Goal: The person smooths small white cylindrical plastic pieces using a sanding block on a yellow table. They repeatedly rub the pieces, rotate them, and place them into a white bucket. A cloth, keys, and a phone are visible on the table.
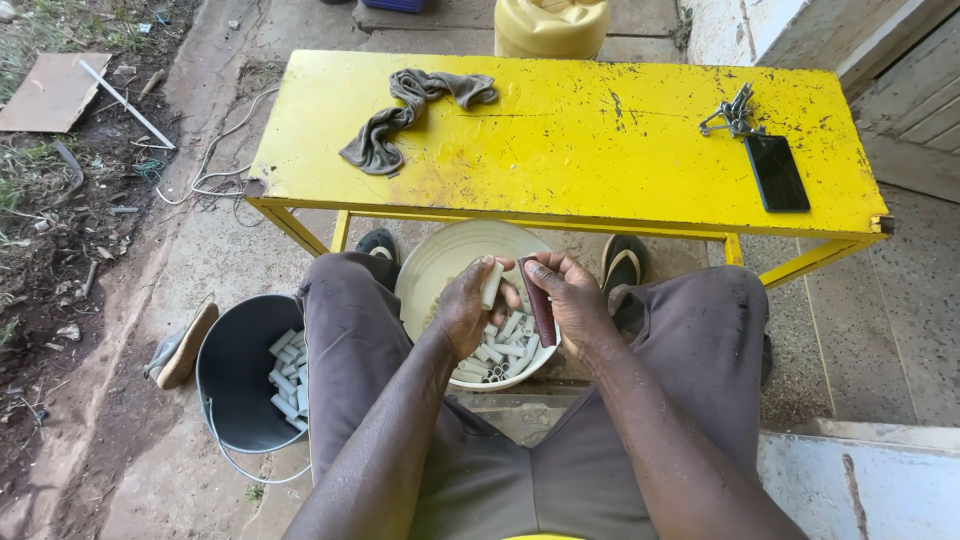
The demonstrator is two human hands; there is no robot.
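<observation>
Your left hand (pixel 462 312) is clamped on a short white tube piece (pixel 492 284), held upright over the cream bowl (pixel 440 262). Your right hand (pixel 572 300) is closed around a dark red flat tool (pixel 539 300), just beside the piece. More white pieces (pixel 500 352) lie in the bowl's near side, others in the grey bucket (pixel 240 380), left. Yellow counter (pixel 600 140) beyond: grey rag (pixel 400 115), black phone (pixel 776 172), keys (pixel 732 112).

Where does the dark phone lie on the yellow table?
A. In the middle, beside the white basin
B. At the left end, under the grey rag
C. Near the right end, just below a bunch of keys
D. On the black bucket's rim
C: the phone lies flat near the right end of the yellow table, just below the bunch of keys.
</observation>
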